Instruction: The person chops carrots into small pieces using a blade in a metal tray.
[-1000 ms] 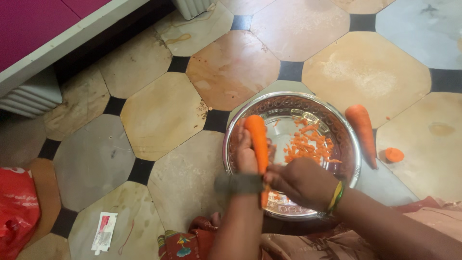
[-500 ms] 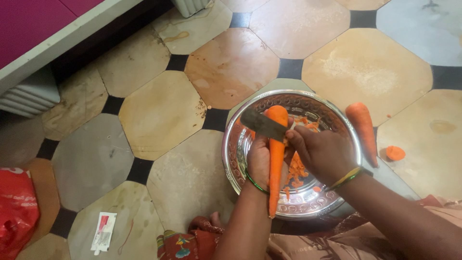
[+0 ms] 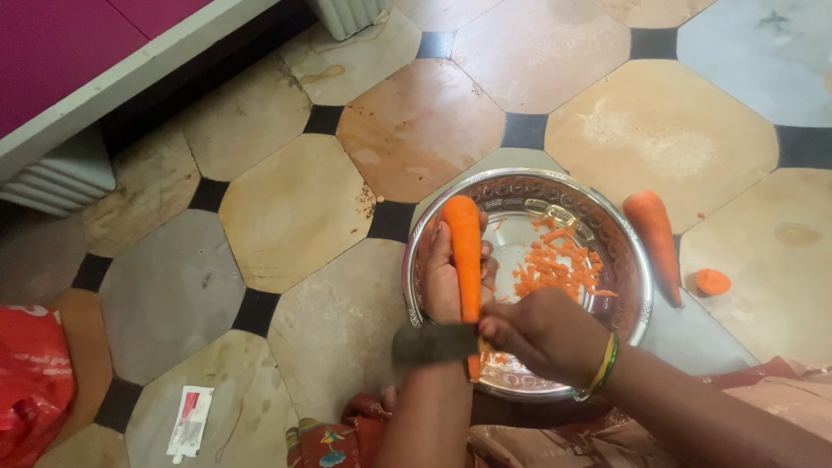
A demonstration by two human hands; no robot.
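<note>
The carrot [image 3: 464, 251] was held over the steel bowl [image 3: 624, 251], left hand [image 3: 446, 282] fingers clamped around it; the knife [image 3: 433, 342] was gripped by the right hand [image 3: 542, 334]; a slip toward the wrist was judged the risk.

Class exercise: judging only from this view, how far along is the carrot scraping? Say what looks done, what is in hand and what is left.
Done: orange scrapings lie in the steel plate, and a cut end piece sits on the floor. In hand: the left hand holds a carrot over the plate while the right hand sets a knife blade across it. Left: a second carrot beside the plate.
</note>
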